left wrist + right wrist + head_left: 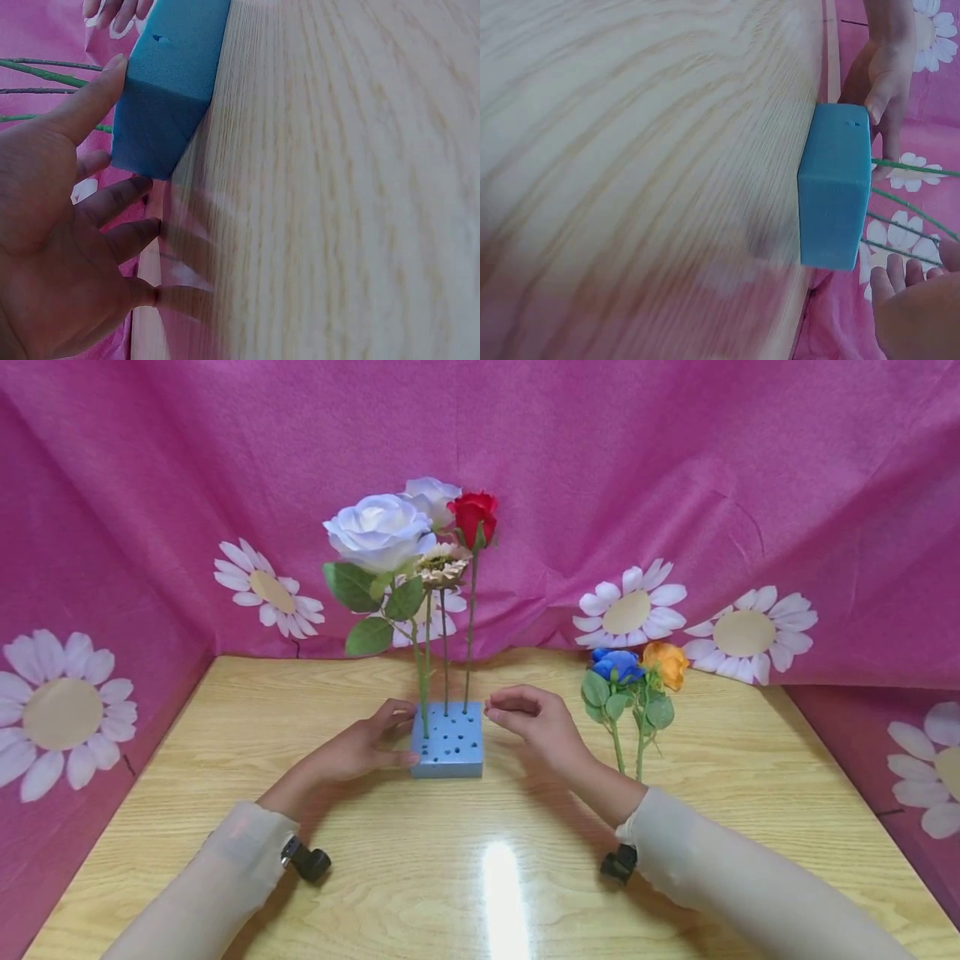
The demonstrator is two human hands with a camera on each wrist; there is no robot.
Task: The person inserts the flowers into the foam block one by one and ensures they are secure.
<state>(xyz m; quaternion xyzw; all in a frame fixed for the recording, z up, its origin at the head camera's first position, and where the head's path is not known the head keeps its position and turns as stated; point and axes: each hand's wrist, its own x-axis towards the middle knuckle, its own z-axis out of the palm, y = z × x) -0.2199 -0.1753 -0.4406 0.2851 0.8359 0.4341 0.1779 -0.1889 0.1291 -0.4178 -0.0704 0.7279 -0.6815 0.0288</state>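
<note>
Pink floral cloth behind wooden table; left hand splayed, touching blue block; right hand loose, empty.

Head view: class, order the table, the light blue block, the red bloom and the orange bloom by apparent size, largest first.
1. Table
2. Light blue block
3. Red bloom and orange bloom: too alike to rank

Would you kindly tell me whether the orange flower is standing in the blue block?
No, the orange flower lies on the table beside the blue flower, to the right of the blue block.
</note>
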